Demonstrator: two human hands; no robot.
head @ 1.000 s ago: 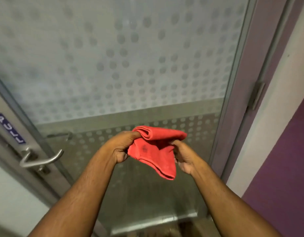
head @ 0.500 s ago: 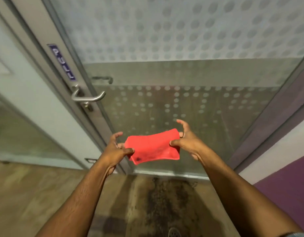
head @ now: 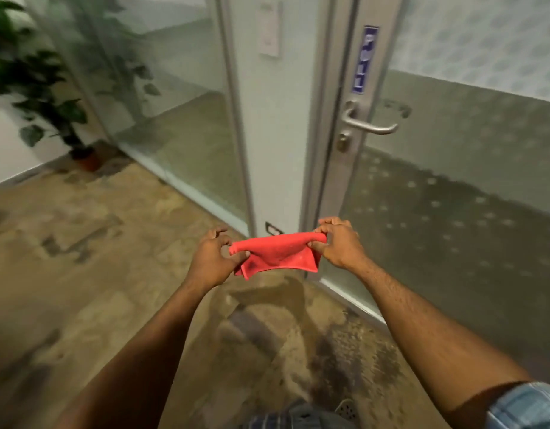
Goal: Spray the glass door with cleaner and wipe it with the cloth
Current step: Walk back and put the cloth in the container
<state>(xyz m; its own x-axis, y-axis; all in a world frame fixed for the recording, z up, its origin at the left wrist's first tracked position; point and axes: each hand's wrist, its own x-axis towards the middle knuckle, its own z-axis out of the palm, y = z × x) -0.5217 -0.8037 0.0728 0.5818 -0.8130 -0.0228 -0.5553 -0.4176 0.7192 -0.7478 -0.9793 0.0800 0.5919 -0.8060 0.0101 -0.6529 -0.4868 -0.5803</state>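
- Fingers [head: 324,235] of the right hand [head: 340,244] pinch the right upper corner of the cloth [head: 275,253]; thumb and first fingers are pressed together on the fabric, and the other fingers are curled above it.
- Left hand [head: 210,258] pinches the left end of the cloth between thumb and index finger, while its other fingers are bent and a little spread, not touching the cloth.
- Both arms are stretched forward and come toward each other, with the backs of the hands turned up to the camera.
- Between the two hands the red cloth is pulled out in a band; its lower edge hangs loose and has a dark spot near the left hand.
- It is held in the air above the floor [head: 81,258], in front of the frame at the low part of the door [head: 453,181], not touching the glass.
- On the door frame, above the right hand, are the handle [head: 371,125] and a blue sign [head: 365,58].
- A plant [head: 35,72] stands far left, well apart from the hands.
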